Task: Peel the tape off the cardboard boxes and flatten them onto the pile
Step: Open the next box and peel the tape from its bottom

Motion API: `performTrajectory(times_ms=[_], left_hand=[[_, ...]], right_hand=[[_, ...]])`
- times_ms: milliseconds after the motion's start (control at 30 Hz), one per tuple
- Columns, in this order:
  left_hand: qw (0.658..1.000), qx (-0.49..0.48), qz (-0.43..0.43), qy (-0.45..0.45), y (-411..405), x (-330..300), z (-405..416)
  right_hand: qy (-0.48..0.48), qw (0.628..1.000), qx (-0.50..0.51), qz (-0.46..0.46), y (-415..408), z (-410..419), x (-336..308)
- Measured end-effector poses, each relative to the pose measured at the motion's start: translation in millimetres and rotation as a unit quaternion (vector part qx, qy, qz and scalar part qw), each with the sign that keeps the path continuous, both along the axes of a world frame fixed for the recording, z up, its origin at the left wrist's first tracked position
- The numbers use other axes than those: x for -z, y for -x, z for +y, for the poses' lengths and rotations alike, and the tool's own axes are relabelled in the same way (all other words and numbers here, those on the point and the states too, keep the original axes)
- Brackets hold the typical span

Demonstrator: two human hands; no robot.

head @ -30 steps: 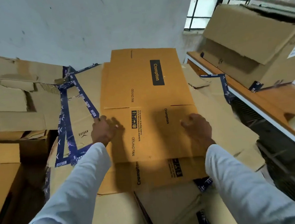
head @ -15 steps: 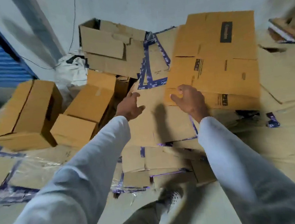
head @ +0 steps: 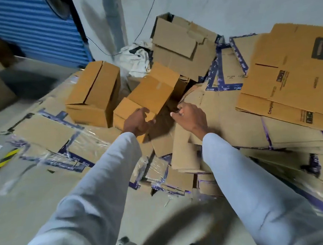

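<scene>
Reaching for the next box after laying the last one flat

The view has swung left: a second ago both hands pressed the printed flat box (head: 297, 75) down, and now it lies on the pile (head: 225, 120) at the right, so that one looks done. Both arms stretch forward in pale sleeves. The left hand (head: 138, 122) has its fingers curled on the near corner of a small closed box (head: 150, 96), though I cannot tell how tightly. The right hand (head: 190, 117) hovers just beside it, fingers bent, holding nothing. Farther left stands another closed box (head: 93, 93)
</scene>
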State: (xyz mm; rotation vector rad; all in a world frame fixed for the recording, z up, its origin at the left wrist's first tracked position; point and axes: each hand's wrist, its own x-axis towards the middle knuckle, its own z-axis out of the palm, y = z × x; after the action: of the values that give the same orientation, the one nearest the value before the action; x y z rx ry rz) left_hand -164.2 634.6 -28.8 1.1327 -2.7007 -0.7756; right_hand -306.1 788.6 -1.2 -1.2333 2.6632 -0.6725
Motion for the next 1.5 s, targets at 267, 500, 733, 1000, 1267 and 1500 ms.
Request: performTrajectory(times_ms=[267, 500, 733, 1000, 1267, 1500], left_hand=[[0.998, -0.036, 0.026, -0.038, -138, 20, -133], [0.999, -0.017, 0.013, -0.03, -185, 11, -224], [0.998, -0.017, 0.003, -0.058, -165, 41, -307], [0.994, -0.063, -0.058, -0.068, -148, 73, -412], [0.986, -0.098, -0.087, -0.104, -134, 121, -524], [0.983, -0.08, -0.126, -0.11, -118, 199, -632]], right_hand=[[-0.05, 0.997, -0.054, 0.012, -118, -154, 19], [-0.054, 0.996, -0.074, -0.014, -189, -255, 35], [-0.075, 0.994, -0.075, -0.032, -170, -338, 62], [-0.104, 0.988, -0.083, -0.076, -124, -445, 97], [-0.179, 0.976, -0.077, -0.102, -106, -544, 138], [-0.221, 0.956, 0.018, -0.19, -102, -638, 219]])
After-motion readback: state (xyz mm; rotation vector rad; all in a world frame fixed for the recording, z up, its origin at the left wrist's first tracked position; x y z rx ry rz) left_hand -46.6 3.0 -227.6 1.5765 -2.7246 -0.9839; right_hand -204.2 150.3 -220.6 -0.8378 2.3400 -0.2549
